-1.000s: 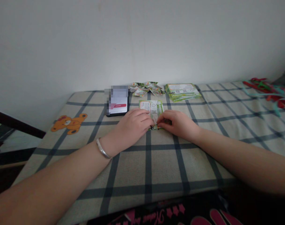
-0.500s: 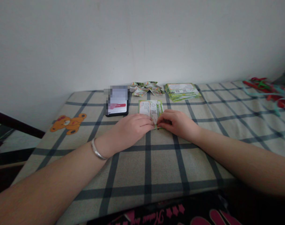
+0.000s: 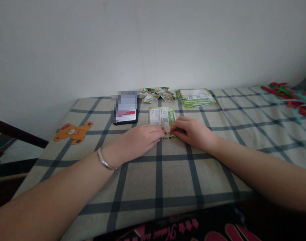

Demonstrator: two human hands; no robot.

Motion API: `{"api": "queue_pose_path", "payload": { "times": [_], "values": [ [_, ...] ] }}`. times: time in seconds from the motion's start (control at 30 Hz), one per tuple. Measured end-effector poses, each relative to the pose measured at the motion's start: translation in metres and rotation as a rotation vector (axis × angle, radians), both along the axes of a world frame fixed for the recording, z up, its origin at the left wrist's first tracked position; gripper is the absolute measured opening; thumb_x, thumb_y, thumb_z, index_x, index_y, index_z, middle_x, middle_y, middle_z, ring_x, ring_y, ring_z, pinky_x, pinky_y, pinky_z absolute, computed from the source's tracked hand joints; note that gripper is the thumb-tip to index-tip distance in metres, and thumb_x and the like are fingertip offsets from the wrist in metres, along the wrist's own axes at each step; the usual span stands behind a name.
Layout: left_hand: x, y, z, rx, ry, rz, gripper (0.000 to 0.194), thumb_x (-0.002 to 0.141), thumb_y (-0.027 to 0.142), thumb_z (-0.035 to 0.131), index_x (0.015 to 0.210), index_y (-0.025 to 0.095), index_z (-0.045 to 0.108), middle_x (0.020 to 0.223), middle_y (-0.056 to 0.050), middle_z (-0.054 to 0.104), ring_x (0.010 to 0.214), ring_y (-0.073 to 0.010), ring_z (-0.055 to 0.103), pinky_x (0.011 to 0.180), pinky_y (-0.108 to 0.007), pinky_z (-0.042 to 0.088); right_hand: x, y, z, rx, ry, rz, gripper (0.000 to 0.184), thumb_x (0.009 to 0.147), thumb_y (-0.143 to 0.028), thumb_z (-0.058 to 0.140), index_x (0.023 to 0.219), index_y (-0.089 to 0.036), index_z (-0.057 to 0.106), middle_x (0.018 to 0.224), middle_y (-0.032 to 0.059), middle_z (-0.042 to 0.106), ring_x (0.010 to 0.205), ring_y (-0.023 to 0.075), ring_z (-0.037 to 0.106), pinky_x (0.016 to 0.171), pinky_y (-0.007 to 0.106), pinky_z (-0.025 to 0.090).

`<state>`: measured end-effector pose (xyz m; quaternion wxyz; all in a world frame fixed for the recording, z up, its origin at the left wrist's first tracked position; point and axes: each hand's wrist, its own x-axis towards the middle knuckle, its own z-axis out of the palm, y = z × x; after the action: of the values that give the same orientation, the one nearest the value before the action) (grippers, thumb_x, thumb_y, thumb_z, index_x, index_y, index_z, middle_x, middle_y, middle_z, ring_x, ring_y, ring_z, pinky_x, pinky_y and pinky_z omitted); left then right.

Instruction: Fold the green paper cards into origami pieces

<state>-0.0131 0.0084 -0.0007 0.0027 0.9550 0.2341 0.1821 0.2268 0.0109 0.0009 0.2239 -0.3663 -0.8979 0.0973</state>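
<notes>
Since the earlier frame, the left hand (image 3: 140,140) has drawn slightly back toward the near side, exposing more of the green-and-white printed paper sheet (image 3: 164,115); the right hand (image 3: 186,129) is nearly unchanged. The sheet lies flat, right of the black-edged rectangular smartphone (image 3: 126,117), which serves as landmark. Its far edge is uncovered; a narrow strip of beige-and-blue checked tablecloth (image 3: 140,187) separates it from the folded, pointed printed-paper pieces (image 3: 159,97) beside the smartphone's far end. The flat green-and-white paper stack (image 3: 196,97) lies farther right of the smartphone. Nearer than the smartphone, cloth extends broadly to the table's front edge. The sheet's green title band runs near-to-far along its right side; its long axis cannot be told. Right-hand thumb and fingertips pinch its near right part; left fingers lie extended on its near part, grip indeterminable.
</notes>
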Motion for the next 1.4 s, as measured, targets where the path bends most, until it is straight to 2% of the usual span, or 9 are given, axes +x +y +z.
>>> {"api": "queue_pose_path", "payload": {
  "times": [0.1, 0.27, 0.4, 0.57, 0.73, 0.97, 1.17, 1.23, 1.4],
  "values": [
    [-0.003, 0.008, 0.0, -0.103, -0.06, -0.023, 0.021, 0.092, 0.013, 0.051, 0.107, 0.019, 0.066, 0.113, -0.005, 0.069, 0.118, -0.0189, 0.059, 0.104, -0.04, 0.048, 0.0, -0.001, 0.001, 0.004, -0.021, -0.001, 0.013, 0.09, -0.015, 0.054, 0.092, -0.017, 0.066, 0.09, 0.0059, 0.063, 0.085, 0.0172, 0.059, 0.076, 0.028, 0.045],
    [-0.004, 0.012, -0.002, -0.118, -0.056, -0.036, 0.022, 0.091, 0.013, 0.054, 0.108, 0.02, 0.066, 0.112, -0.002, 0.071, 0.124, -0.0212, 0.054, 0.107, -0.043, 0.045, 0.004, 0.001, 0.003, 0.007, -0.093, -0.026, 0.016, 0.091, -0.015, 0.051, 0.096, -0.018, 0.066, 0.091, 0.0063, 0.064, 0.087, 0.0188, 0.06, 0.077, 0.03, 0.046],
    [-0.001, 0.008, -0.001, -0.09, -0.046, -0.025, 0.023, 0.091, 0.011, 0.052, 0.108, 0.019, 0.066, 0.113, -0.002, 0.071, 0.124, -0.0209, 0.054, 0.108, -0.042, 0.045, 0.006, 0.001, 0.004, -0.001, -0.086, -0.025, 0.016, 0.09, -0.015, 0.051, 0.095, -0.017, 0.066, 0.092, 0.0066, 0.064, 0.087, 0.0184, 0.059, 0.078, 0.03, 0.046],
    [0.002, 0.004, 0.001, -0.038, -0.041, -0.052, 0.027, 0.094, 0.013, 0.046, 0.112, 0.018, 0.066, 0.114, -0.005, 0.07, 0.123, -0.0198, 0.055, 0.108, -0.043, 0.045, 0.005, 0.001, 0.002, -0.041, -0.036, -0.074, 0.012, 0.086, -0.021, 0.059, 0.094, -0.018, 0.067, 0.089, 0.0052, 0.062, 0.079, 0.0156, 0.057, 0.069, 0.026, 0.045],
    [0.003, 0.0, -0.001, 0.021, 0.021, -0.063, 0.03, 0.094, 0.022, 0.053, 0.123, 0.02, 0.061, 0.124, -0.006, 0.065, 0.124, -0.0223, 0.053, 0.11, -0.045, 0.043, 0.004, 0.003, 0.001, -0.058, -0.028, -0.087, 0.011, 0.086, -0.018, 0.058, 0.093, -0.018, 0.067, 0.081, 0.0028, 0.063, 0.075, 0.0147, 0.057, 0.068, 0.026, 0.043],
    [0.005, -0.004, -0.001, 0.083, 0.086, -0.038, 0.032, 0.094, 0.022, 0.052, 0.124, 0.019, 0.06, 0.125, -0.009, 0.063, 0.126, -0.0234, 0.051, 0.11, -0.046, 0.042, 0.003, 0.0, 0.002, -0.048, -0.044, -0.128, 0.011, 0.085, -0.017, 0.059, 0.094, -0.018, 0.066, 0.082, 0.003, 0.064, 0.073, 0.0145, 0.057, 0.066, 0.026, 0.042],
    [0.005, -0.009, 0.001, 0.138, 0.17, 0.018, 0.035, 0.093, 0.027, 0.054, 0.128, 0.019, 0.059, 0.132, -0.008, 0.06, 0.13, -0.0263, 0.048, 0.11, -0.046, 0.04, 0.009, -0.002, 0.007, 0.168, -0.16, -0.015, 0.016, 0.089, -0.018, 0.054, 0.092, -0.019, 0.069, 0.094, 0.0071, 0.066, 0.087, 0.0194, 0.058, 0.073, 0.03, 0.041],
    [0.005, -0.011, 0.002, 0.145, 0.187, 0.034, 0.037, 0.095, 0.028, 0.052, 0.13, 0.019, 0.057, 0.136, -0.008, 0.058, 0.131, -0.0267, 0.047, 0.11, -0.046, 0.039, 0.013, -0.001, 0.01, 0.235, -0.224, 0.108, 0.02, 0.088, -0.014, 0.052, 0.094, -0.022, 0.071, 0.094, 0.0056, 0.068, 0.089, 0.0203, 0.058, 0.079, 0.033, 0.04],
    [0.005, -0.013, 0.002, 0.154, 0.203, 0.026, 0.04, 0.096, 0.028, 0.048, 0.134, 0.017, 0.054, 0.138, -0.005, 0.057, 0.134, -0.0264, 0.043, 0.112, -0.046, 0.038, 0.022, -0.001, 0.016, 0.283, -0.305, 0.213, 0.023, 0.092, -0.018, 0.051, 0.104, -0.023, 0.071, 0.1, 0.0037, 0.072, 0.092, 0.0213, 0.058, 0.083, 0.035, 0.04]
  ]
}}
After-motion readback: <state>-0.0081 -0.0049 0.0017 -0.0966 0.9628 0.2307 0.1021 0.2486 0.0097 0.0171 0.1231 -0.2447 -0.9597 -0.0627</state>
